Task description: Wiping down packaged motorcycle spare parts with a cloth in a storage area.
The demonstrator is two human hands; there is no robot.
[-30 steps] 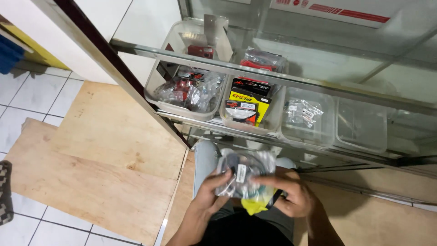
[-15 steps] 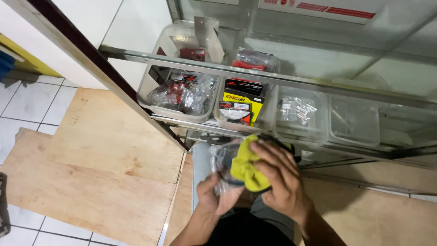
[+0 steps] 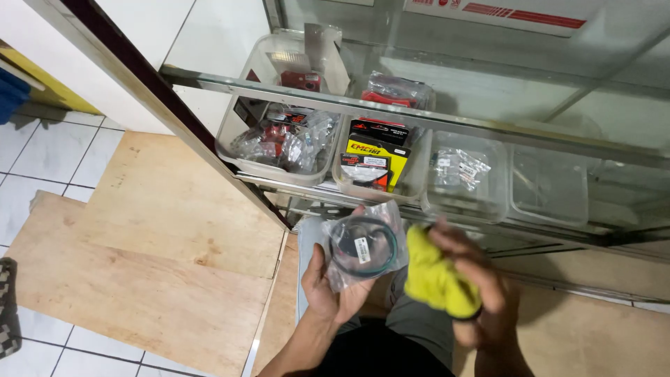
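Two hands: left hand (image 3: 333,286) grips clear packet (image 3: 364,244), right hand (image 3: 481,293) clutches yellow cloth (image 3: 436,279); fingertips hidden.

Both forearms bare, no sleeves in view. Left hand (image 3: 333,290) and right hand (image 3: 481,293) ungloved, no rings or watch visible. Grey trousers (image 3: 419,328) on the legs, dark top (image 3: 377,356) at frame bottom.

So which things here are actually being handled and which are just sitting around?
In hand:
left hand holding clear packet with a dark ring
right hand holding yellow cloth

Lying about:
clear bins of packaged parts on the glass shelf
plywood sheets
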